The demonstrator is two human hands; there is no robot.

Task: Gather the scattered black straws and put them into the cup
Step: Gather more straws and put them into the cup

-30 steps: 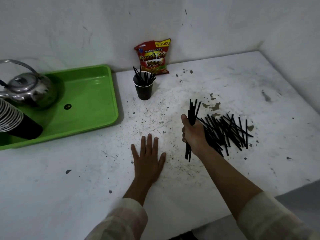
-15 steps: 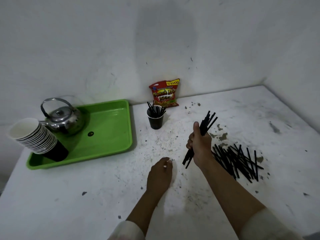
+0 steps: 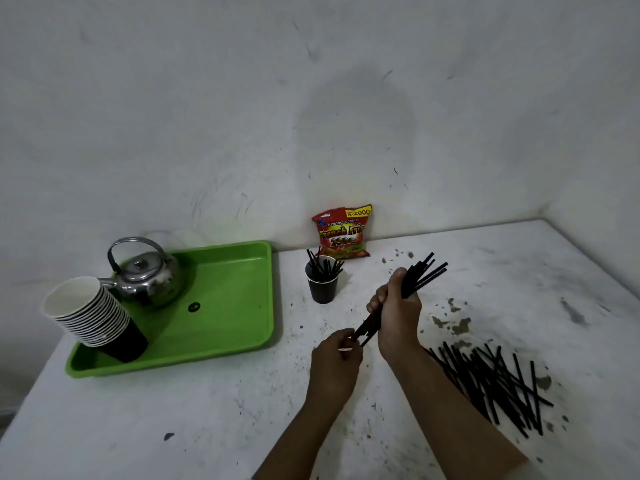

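Left hand (image 3: 334, 355) has risen off bench to pinch straw bundle's (image 3: 420, 275) lower end — right hand (image 3: 398, 306) fisted round it; beyond, packet (image 3: 341, 232) reads "French Fries", "Rp.2000".

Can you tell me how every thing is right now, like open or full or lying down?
Right hand: shut on straw bundle.
Left hand: pinching the bundle's lower end.
Black cup: upright, holding straws.
Loose straws: lying scattered.
Kettle: lid on.
Cup stack: tilted.
Snack bag: upright against the wall.

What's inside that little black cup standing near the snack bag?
The black cup holds several black straws, their tops fanning out above its rim. Its white lining shows at the back. The cup wall hides the straws' lower ends and the bottom.
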